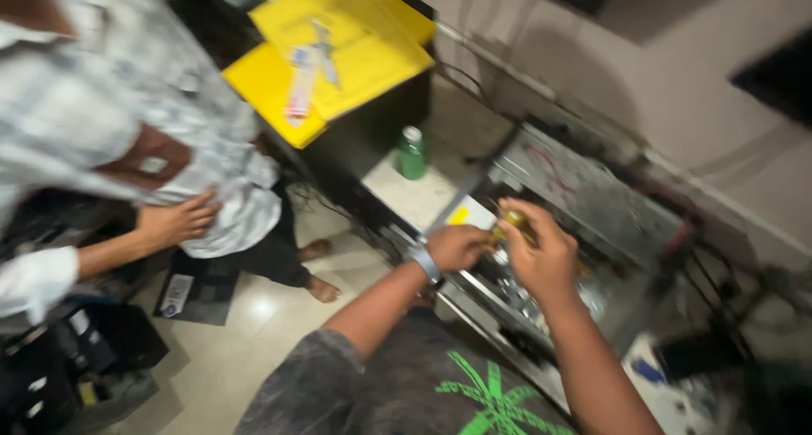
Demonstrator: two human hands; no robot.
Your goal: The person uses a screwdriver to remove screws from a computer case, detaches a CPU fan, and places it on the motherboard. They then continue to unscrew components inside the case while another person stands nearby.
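Both hands work close together over an opened metal chassis (584,206), a grey box of electronics lying on its side with its innards exposed near the wall. The right hand (541,257) is curled with its fingertips pinched around a small brass-coloured part (514,223), which sits just above the open edge of the chassis; the left hand (457,247), with a pale band at the wrist, is closed in a loose fist right beside it, touching or nearly touching the same part (the blur makes it hard to tell whether its fingers grip the part or only steady it). By the look of it, the step in hand is the fitting or loosening of this small part at the chassis edge, mid-way rather than finished, since both hands are engaged on it. The next move seems to call for a fine, controlled twist or seat with the right fingertips while the left keeps things from shifting, with care around the loose wires inside. A green bottle (412,154) stands on a pale slab behind, well apart from the hands, and a yellow folder (355,54) lies on a dark cabinet beyond it. Another person in a checked shirt (127,105) stands to the left, one hand (173,219) at their hip.
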